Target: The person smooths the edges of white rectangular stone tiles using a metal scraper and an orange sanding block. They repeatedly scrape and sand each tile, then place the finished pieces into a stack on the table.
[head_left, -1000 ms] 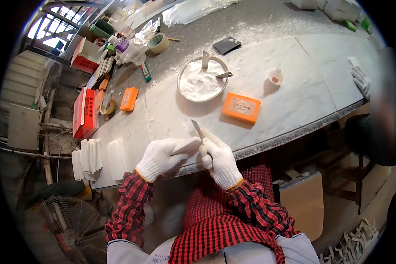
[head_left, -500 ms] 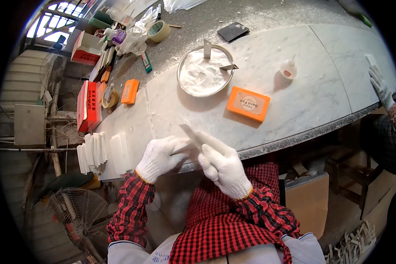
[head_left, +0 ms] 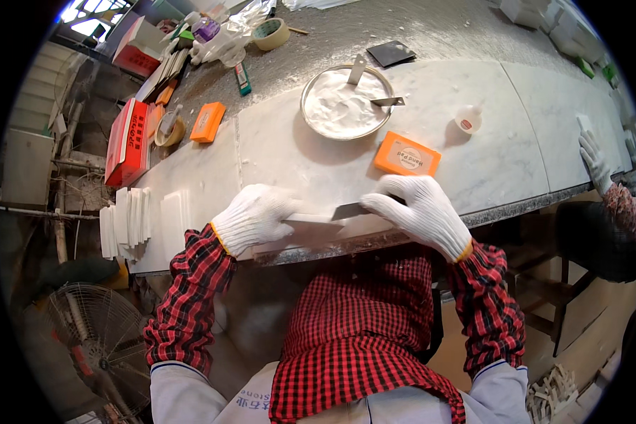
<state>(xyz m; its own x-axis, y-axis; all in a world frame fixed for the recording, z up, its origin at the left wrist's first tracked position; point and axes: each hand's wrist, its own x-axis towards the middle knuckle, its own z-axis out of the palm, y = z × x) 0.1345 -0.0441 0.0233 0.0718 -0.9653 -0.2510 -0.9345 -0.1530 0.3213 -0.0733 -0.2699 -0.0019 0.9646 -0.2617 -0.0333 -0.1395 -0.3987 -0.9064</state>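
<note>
My left hand (head_left: 256,215), in a white knit glove, grips a narrow white strip (head_left: 312,219) that points right above the table's front edge. Gloved the same way, my right hand (head_left: 422,210) pinches a thin flat grey blade (head_left: 348,210). The blade's tip lies at or just over the strip's right end; whether they touch I cannot tell. Beyond my hands stands a round metal bowl (head_left: 307,116) of white paste (head_left: 339,106), with two metal spatulas in it. An orange hand pad (head_left: 407,155) lies just beyond my right hand.
White strips (head_left: 131,219) lie in stacks at the left. On the marble tabletop (head_left: 502,162) are a small white bottle (head_left: 468,120) and another orange pad (head_left: 207,122). Red boxes (head_left: 128,145) and tape (head_left: 270,34) are farther left. Another person's gloved hand (head_left: 596,161) rests at the right.
My hands have moved apart, the right one going right and up. The blade now points left toward the strip's end. The view has shifted slightly.
</note>
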